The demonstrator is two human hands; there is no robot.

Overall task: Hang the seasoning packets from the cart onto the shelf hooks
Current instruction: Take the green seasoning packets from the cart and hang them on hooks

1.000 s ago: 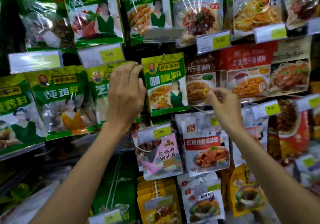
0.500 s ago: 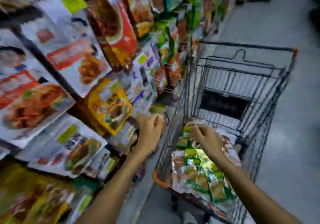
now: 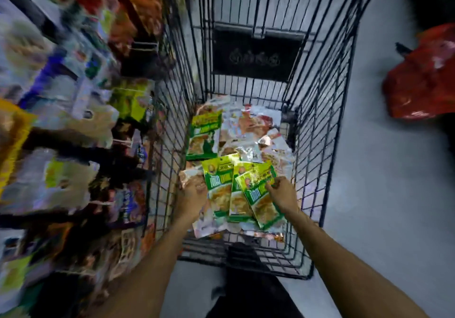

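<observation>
A black wire cart (image 3: 317, 120) stands in front of me with several seasoning packets heaped on its floor. Three green and yellow packets (image 3: 221, 189) lie fanned out on top, and another green packet (image 3: 204, 135) lies further back. My right hand (image 3: 283, 195) is down in the cart and pinches the rightmost green packet (image 3: 261, 202) at its upper edge. My left hand (image 3: 190, 199) is at the left of the pile with curled fingers; what it holds is blurred. The shelf hooks with hanging packets (image 3: 73, 120) fill the left side, heavily blurred.
A red bag (image 3: 423, 78) lies on the grey floor right of the cart. The cart's folded black child seat panel (image 3: 256, 56) is at its far end. My dark trouser leg (image 3: 246, 280) shows below the cart's near edge.
My view has swung from the shelf down into the cart. Both hands left the hanging packets and dropped into the cart, and my right hand has taken hold of a green packet.
</observation>
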